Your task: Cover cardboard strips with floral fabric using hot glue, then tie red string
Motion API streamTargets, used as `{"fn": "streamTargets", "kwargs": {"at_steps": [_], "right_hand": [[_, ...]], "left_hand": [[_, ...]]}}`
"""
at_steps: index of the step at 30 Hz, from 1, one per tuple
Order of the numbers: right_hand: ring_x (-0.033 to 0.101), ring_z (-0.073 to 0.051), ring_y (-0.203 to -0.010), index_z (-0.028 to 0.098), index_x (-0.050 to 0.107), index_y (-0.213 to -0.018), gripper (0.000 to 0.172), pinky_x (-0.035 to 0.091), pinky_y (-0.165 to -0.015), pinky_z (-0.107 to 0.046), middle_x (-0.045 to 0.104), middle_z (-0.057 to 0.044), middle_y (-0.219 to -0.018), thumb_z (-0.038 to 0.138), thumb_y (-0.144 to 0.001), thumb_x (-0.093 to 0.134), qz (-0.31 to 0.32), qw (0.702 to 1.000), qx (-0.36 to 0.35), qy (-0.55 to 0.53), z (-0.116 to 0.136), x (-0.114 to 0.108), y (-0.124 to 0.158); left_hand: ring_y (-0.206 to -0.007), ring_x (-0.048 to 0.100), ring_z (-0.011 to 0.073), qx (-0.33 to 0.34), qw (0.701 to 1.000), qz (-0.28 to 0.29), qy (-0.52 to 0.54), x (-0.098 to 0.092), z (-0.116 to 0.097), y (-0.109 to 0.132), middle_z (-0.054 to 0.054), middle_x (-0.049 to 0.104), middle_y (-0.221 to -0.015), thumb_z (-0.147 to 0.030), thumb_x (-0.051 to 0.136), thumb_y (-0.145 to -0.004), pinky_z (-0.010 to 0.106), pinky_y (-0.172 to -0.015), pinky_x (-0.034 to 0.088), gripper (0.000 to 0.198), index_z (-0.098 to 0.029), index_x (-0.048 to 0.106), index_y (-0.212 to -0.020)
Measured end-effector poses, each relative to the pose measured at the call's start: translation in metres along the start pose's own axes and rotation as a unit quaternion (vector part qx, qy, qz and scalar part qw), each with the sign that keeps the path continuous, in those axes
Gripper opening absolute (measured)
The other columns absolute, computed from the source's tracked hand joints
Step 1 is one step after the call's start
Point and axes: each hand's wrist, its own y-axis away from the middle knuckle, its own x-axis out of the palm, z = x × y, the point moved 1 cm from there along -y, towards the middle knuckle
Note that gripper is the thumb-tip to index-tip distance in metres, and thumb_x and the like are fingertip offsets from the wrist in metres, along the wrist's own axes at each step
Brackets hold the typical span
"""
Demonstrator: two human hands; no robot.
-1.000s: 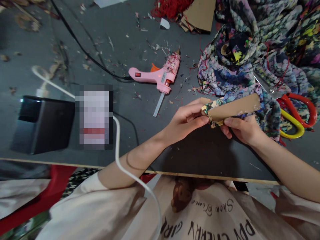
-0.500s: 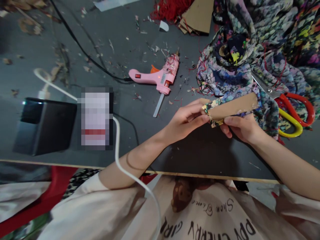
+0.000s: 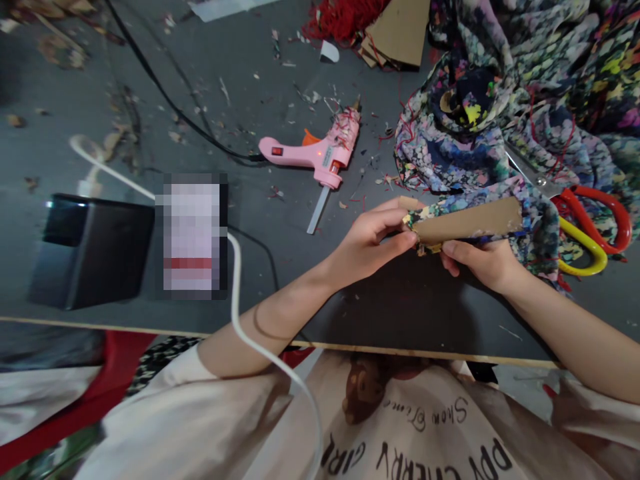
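Note:
A brown cardboard strip point(image 3: 467, 218) is held between my two hands, with floral fabric point(image 3: 447, 203) along its edges and folded around its left end. My left hand point(image 3: 383, 233) pinches that left end, thumb in front and fingers behind. Along the lower edge, my right hand point(image 3: 475, 260) has its thumb on the fabric border; its other fingers are mostly hidden under the strip. Just right of the strip lie scissors point(image 3: 575, 203) with red and yellow handles, their blades partly on the fabric. A pink glue gun point(image 3: 320, 153) with a glue stick in it rests left of my hands.
A heap of floral fabric point(image 3: 540, 80) covers the right back. Red threads point(image 3: 340, 23) and cardboard pieces point(image 3: 400, 33) lie at the back. On the left are a dark box-like object point(image 3: 95, 250), a blurred-out phone-like object point(image 3: 191, 233) and a white cable point(image 3: 235, 287). Scraps litter the grey table.
The cardboard strip has tilted slightly, its right end dropping and shifting a little right. My right thumb has slid slightly left along the lower edge. My left hand keeps its pinch.

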Motion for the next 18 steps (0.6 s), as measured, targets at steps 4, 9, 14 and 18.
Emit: {"fn": "streamTargets", "kwargs": {"at_steps": [4, 9, 14, 18], "right_hand": [[0.05, -0.008, -0.041, 0.017, 0.061, -0.055, 0.03, 0.038, -0.042, -0.021, 0.056, 0.003, -0.046, 0.028, -0.083, 0.063, 0.0, 1.0, 0.002, -0.003, 0.0014, 0.0001, -0.0002], [0.052, -0.007, -0.042, 0.016, 0.064, -0.058, 0.027, 0.039, -0.04, -0.02, 0.061, 0.002, -0.052, 0.03, -0.082, 0.067, 0.008, 0.998, 0.013, -0.054, -0.0054, -0.0015, -0.001], [0.054, -0.007, -0.042, 0.015, 0.066, -0.059, 0.027, 0.039, -0.038, -0.018, 0.063, 0.001, -0.052, 0.03, -0.081, 0.071, 0.015, 0.993, 0.007, -0.12, -0.0077, -0.0029, -0.0023], [0.053, -0.007, -0.041, 0.015, 0.067, -0.059, 0.025, 0.038, -0.036, -0.018, 0.064, 0.001, -0.053, 0.03, -0.079, 0.073, 0.019, 0.99, 0.01, -0.141, -0.0056, -0.0028, -0.0028]], "left_hand": [[-0.097, 0.06, 0.0186, -0.007, 1.0, -0.005, 0.009, 0.0005, 0.0004, -0.0006, 0.01, 0.066, -0.108, -0.048, 0.06, -0.091, 0.026, -0.079, 0.047, 0.039, -0.014, 0.062, -0.072], [-0.1, 0.06, 0.0238, 0.011, 0.998, 0.003, 0.067, 0.0004, 0.0054, 0.0, 0.008, 0.067, -0.102, -0.047, 0.053, -0.091, 0.034, -0.089, 0.047, 0.037, -0.017, 0.066, -0.074], [-0.101, 0.059, 0.0227, 0.008, 0.998, -0.008, 0.069, 0.0005, 0.0065, 0.0011, 0.007, 0.066, -0.103, -0.038, 0.055, -0.09, 0.033, -0.087, 0.046, 0.028, -0.017, 0.064, -0.075], [-0.087, 0.055, 0.0163, 0.006, 0.998, -0.016, 0.058, 0.0004, 0.003, 0.0016, 0.006, 0.063, -0.103, -0.04, 0.059, -0.091, 0.027, -0.076, 0.042, 0.031, -0.016, 0.059, -0.072]]}}
